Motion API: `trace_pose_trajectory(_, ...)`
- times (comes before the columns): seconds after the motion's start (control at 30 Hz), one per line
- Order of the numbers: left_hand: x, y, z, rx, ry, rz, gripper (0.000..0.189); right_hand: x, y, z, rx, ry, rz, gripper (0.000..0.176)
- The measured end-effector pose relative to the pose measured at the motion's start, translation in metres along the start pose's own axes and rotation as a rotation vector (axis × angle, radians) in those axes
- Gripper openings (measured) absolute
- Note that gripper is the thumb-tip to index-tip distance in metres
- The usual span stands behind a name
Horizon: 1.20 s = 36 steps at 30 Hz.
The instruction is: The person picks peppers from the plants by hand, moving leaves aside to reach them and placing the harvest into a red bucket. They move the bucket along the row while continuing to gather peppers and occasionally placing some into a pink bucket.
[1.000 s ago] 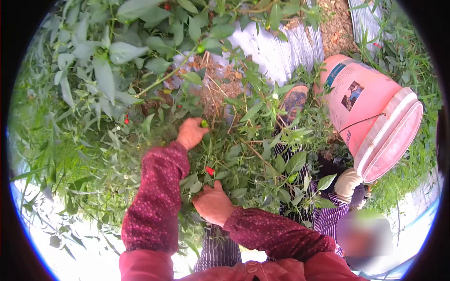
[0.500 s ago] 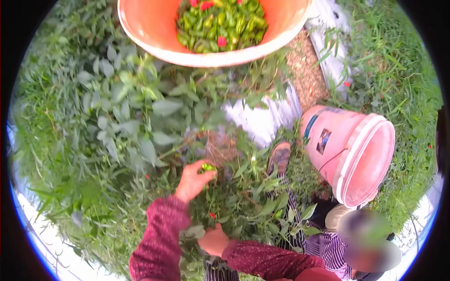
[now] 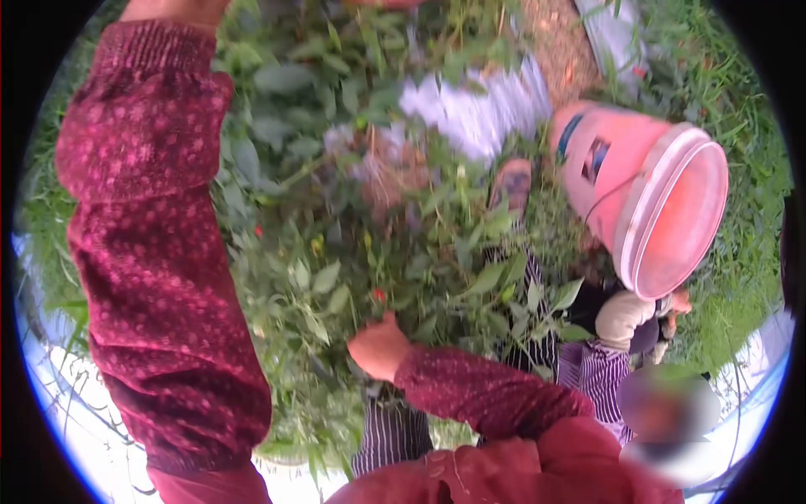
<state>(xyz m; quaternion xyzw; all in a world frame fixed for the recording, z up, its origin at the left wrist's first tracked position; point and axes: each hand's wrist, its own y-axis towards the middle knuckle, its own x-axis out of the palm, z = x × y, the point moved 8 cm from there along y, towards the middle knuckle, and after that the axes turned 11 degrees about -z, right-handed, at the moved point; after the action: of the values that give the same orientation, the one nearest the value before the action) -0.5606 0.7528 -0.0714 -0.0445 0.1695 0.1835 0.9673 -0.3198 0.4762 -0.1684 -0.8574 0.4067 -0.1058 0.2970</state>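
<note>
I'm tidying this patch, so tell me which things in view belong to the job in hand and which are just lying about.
Apparently part of the job:
red pepper, just beyond the right hand
leafy plants
pink bucket, probably for collecting

Apparently just lying about:
pale sheeting
dry brown litter

The top edge cuts off the left hand at the wrist (image 3: 175, 10), so we cannot see its fingers. Most fingers of the right hand (image 3: 378, 346) are hidden from us too. Above, we catch only a reddish sliver (image 3: 382, 2), perhaps a tub; the pink bucket (image 3: 625, 189) bears a blurred printed picture (image 3: 597, 160).
</note>
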Motion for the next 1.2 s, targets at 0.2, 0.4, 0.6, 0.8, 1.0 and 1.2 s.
trace_pose_trajectory(0.2,0.054,-0.056,-0.034,-0.052,-0.229,-0.054,0.012,0.008,-0.006,-0.001,0.045,-0.076,-0.117,0.015)
trace_pose_trajectory(0.4,0.176,-0.257,-0.167,-0.558,0.355,-1.043,0.014,0.016,-0.007,0.000,0.033,-0.121,-0.159,0.012)
trace_pose_trajectory(0.6,0.157,-0.317,-0.153,-0.426,0.591,-1.206,0.028,-0.002,-0.009,-0.005,-0.077,0.030,0.040,0.020)
trace_pose_trajectory(0.8,0.146,-0.332,-0.153,-0.577,0.342,-0.969,0.049,-0.037,-0.005,0.065,0.094,0.820,0.013,0.034)
trace_pose_trajectory(1.0,0.149,-0.336,-0.144,-0.552,0.473,-0.941,0.050,-0.020,-0.004,0.139,0.314,0.716,0.350,0.022)
trace_pose_trajectory(1.2,0.141,-0.338,-0.141,-0.584,0.361,-0.743,0.041,0.054,0.030,0.188,0.402,0.709,0.224,0.023)
